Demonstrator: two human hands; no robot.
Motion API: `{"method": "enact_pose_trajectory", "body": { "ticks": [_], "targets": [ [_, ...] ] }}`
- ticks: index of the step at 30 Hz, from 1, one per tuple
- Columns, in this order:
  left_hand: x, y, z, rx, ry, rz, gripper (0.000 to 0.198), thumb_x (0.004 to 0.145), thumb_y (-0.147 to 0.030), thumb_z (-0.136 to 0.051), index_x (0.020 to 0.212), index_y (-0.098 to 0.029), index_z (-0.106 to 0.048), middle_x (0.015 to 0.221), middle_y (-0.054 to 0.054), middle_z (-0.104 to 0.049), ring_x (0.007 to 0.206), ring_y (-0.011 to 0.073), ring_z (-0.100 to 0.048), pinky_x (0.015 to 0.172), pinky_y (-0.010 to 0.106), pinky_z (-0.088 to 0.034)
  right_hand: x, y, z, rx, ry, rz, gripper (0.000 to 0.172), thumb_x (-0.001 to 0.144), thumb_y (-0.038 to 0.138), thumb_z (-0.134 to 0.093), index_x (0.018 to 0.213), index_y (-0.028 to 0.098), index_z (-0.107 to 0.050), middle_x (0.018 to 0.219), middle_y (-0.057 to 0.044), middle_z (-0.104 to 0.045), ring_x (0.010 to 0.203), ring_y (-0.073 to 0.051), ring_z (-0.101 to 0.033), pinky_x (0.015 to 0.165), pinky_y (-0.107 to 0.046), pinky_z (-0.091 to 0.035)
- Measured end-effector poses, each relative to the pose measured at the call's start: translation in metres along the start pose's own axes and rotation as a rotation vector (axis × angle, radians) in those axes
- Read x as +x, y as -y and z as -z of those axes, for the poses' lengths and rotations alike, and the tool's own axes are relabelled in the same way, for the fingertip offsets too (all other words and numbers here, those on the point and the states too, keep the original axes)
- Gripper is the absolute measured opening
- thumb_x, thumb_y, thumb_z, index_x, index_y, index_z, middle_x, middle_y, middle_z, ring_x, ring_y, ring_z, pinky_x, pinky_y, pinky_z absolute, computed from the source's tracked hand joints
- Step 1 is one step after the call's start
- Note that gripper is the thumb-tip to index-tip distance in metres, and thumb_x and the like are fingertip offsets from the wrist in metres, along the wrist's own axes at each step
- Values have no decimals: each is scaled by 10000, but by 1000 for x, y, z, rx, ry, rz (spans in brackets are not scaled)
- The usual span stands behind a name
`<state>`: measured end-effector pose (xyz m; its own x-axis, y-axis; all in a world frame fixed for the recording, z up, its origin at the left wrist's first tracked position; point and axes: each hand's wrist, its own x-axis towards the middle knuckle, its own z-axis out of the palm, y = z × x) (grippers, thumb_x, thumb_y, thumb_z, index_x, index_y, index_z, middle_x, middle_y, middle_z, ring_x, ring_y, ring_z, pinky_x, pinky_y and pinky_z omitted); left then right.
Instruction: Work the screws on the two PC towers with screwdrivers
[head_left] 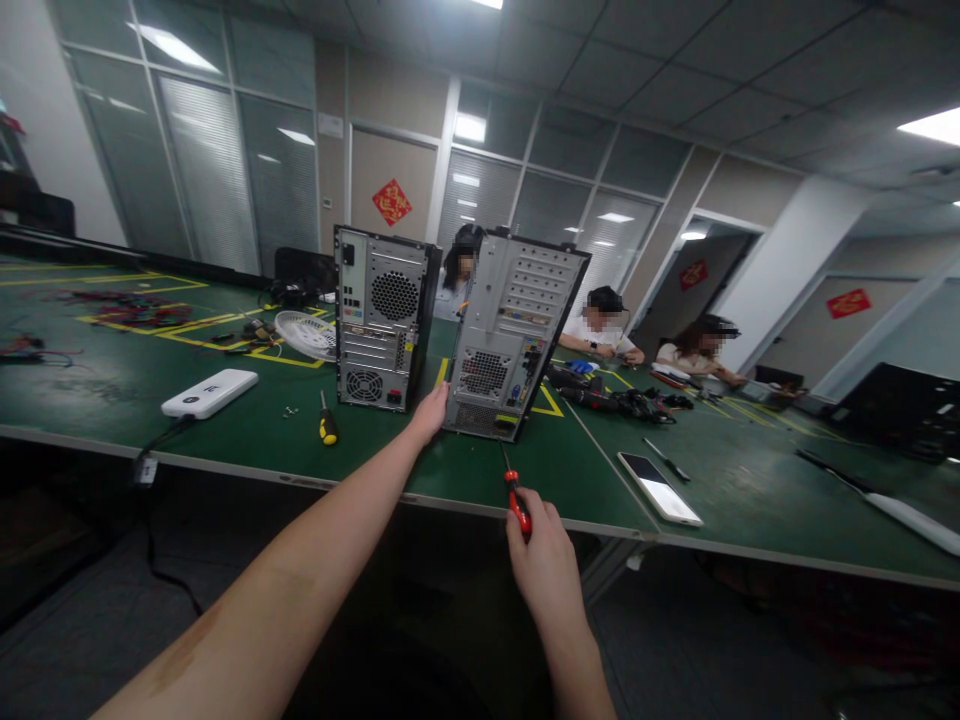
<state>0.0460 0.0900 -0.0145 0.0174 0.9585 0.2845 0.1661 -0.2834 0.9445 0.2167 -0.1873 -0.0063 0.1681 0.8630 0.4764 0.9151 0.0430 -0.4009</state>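
PC tower (517,335) back-to-camera on green bench (247,430), red screwdriver (517,500) down by its base!

And we're live: the tower's nr the front edge of the bench, rear panel facing us, leaning right in view; can't tell how much of that is lens. L hand (431,414) is right there at its lower left side, thumb side showing, fingers mostly hidden behind the case, so can't tell if they're spread or pressed together. R hand (544,535) has fingers curled tight round the red screwdriver's handle, shaft aimed up at the tower's bottom edge; tip's v. close, but contact? Can't tell!

Just to the left, 2nd PC tower (375,320) stands upright, rear panel also out. In front of that, yellow-&-black screwdriver (327,428) lies w/ a few small screws (290,411) beside it, then white power bank (210,393) w/ cable plugged in. White plastic basket (307,333) sits behind.

Over on the right: smartphone (660,488), screen lit, pen-like tool (666,460) next to it, & black cables (645,405) further back. Across the bench, co-worker in white (589,325), head down, seated.
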Motion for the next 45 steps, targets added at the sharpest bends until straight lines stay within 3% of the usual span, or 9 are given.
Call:
{"method": "enact_pose_trajectory", "body": {
  "ticks": [4,10,17,25,31,45],
  "targets": [
    [0,1,0,-10,7,-1,718,1027,-689,-250,1439,-243,-635,1560,65,-572,1498,262,-476,1260,434,-329,1,1,0,21,-25,2,255,1013,271,-470,1190,203,-641,1115,-96,-638,907,-229,-701,776,-325,-538],
    [1,0,-1,-54,1,-10,672,1039,-653,-289,1394,-232,-672,1519,68,-613,1480,271,-497,1255,423,-335,1,5,-1,-57,-33,-71,311,1048,269,-425,1231,221,-672,1170,-82,-555,724,-152,-662,650,-281,-506],
    [3,4,-2,-87,-15,10,663,1024,-673,-332,1390,-243,-680,1512,66,-618,1482,285,-494,1256,437,-333,1,5,3,-78,-1,-82,240,1021,253,-538,1198,236,-697,1167,-63,-567,767,-156,-665,675,-269,-505],
    [0,-1,0,-86,-3,13,640,1034,-651,-325,1399,-256,-674,1516,53,-616,1479,282,-498,1254,443,-339,0,4,5,-91,49,-63,403,912,63,-561,1272,211,-666,1238,-84,-552,829,-167,-685,738,-275,-533],
    [-1,-1,0,-78,-22,57,691,1019,-684,-335,1452,-234,-629,1574,83,-553,1523,297,-436,1275,451,-295,-1,4,2,-58,33,-43,385,929,99,-558,1277,227,-663,1201,-74,-568,868,-179,-701,757,-276,-539],
    [0,-1,-1,-60,-15,3,640,1042,-631,-313,1363,-224,-688,1466,82,-657,1441,292,-538,1242,432,-350,-2,0,-1,48,-10,11,337,998,266,-475,1289,177,-620,1077,-94,-651,920,-251,-701,817,-365,-554]
  ]
}}
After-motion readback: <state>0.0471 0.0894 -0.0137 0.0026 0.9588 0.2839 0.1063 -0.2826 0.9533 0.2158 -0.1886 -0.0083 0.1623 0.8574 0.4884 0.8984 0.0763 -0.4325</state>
